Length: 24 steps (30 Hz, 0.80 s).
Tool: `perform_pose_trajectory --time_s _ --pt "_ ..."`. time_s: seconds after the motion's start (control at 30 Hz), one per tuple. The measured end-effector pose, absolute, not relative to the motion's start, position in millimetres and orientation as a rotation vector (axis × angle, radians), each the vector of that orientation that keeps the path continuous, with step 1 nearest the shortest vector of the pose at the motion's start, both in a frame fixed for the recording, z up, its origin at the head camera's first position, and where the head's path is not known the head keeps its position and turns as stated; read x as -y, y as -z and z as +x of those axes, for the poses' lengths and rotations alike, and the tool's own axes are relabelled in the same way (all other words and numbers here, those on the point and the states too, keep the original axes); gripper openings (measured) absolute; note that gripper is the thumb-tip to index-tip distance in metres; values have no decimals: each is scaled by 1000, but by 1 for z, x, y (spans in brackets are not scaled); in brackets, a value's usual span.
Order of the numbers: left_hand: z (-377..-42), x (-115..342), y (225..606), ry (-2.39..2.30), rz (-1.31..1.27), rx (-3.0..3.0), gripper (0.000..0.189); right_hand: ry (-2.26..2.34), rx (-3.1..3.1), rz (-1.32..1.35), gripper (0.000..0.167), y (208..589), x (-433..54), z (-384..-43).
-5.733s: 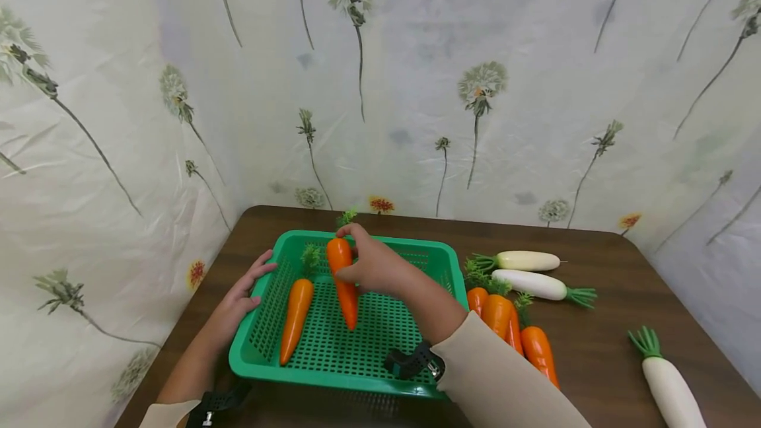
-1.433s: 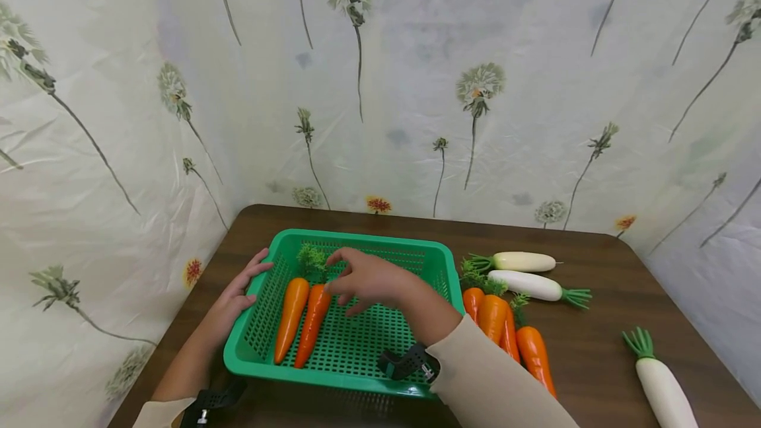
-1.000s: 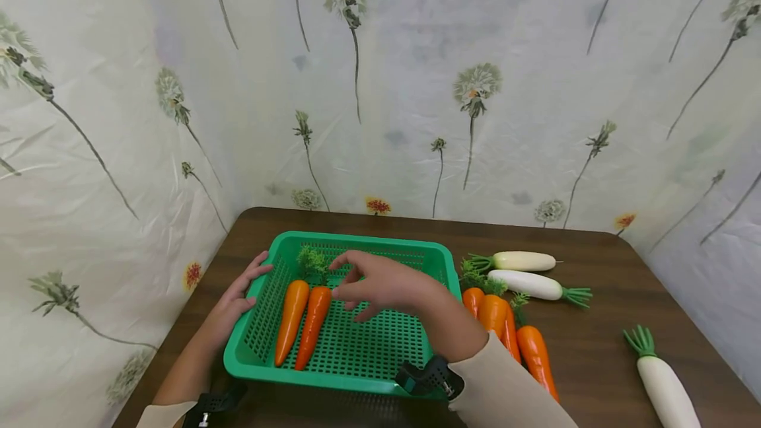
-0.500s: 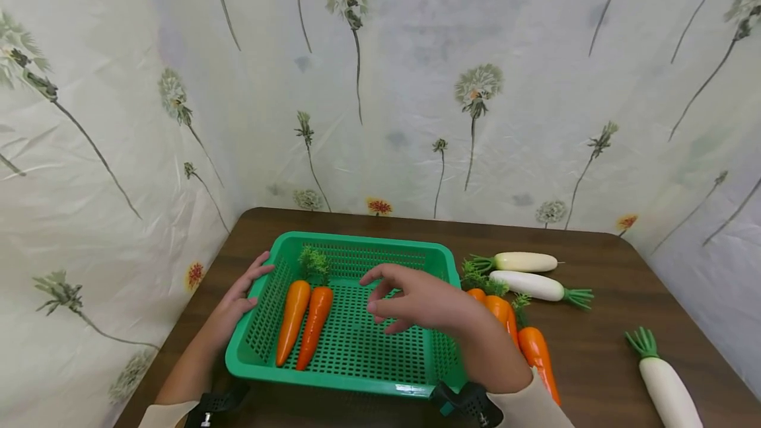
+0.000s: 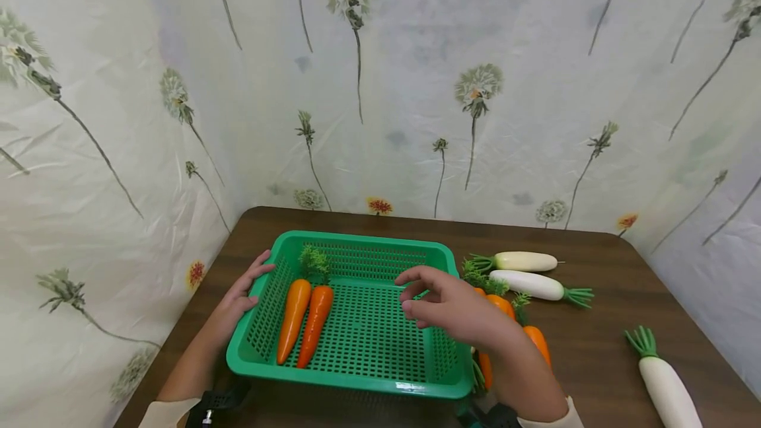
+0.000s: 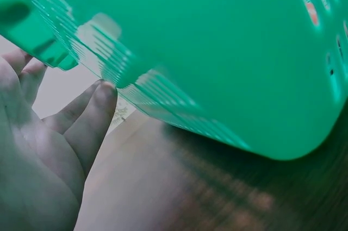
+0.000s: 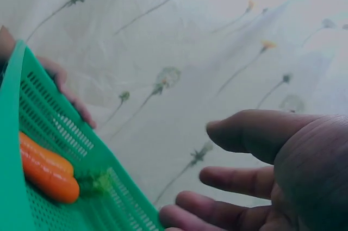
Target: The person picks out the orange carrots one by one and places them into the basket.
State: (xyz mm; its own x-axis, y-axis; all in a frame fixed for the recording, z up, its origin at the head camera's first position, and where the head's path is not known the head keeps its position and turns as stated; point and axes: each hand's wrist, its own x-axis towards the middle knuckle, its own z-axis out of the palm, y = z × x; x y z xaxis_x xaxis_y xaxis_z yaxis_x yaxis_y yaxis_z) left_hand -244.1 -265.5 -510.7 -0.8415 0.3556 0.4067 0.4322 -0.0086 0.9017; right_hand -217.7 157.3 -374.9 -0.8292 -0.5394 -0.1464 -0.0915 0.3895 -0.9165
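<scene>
A green plastic basket sits on the table with two carrots side by side in its left part, an orange one and a redder one, leafy tops to the back. My left hand rests against the basket's left rim; in the left wrist view its fairly straight fingers touch the slotted wall. Above the basket's right side hovers my right hand, thumb and fingers apart, holding nothing. Several more carrots lie just right of the basket, partly hidden by my right hand and forearm.
Two white radishes lie at the back right of the brown table, one behind the other. Another white radish lies at the front right. Green stems show beside the basket's front right corner. Flower-patterned sheeting hangs behind the table.
The redder carrot, earlier held in my right hand, now lies beside the first one. My right hand has let go and moved right across the basket. My left hand stays at the rim.
</scene>
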Motion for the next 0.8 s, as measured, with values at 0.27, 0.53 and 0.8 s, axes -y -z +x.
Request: perform_pose_trajectory --time_s 0.27,0.53,0.8 --pt "-243 267 509 1990 -896 2158 53 1567 -2400 -348 42 396 -187 -216" --pt "-244 265 510 2011 -897 2151 53 1567 -2577 -260 40 410 -212 -211" --pt "-244 267 510 2010 -888 2159 54 1471 -2701 -264 38 422 -231 -206"
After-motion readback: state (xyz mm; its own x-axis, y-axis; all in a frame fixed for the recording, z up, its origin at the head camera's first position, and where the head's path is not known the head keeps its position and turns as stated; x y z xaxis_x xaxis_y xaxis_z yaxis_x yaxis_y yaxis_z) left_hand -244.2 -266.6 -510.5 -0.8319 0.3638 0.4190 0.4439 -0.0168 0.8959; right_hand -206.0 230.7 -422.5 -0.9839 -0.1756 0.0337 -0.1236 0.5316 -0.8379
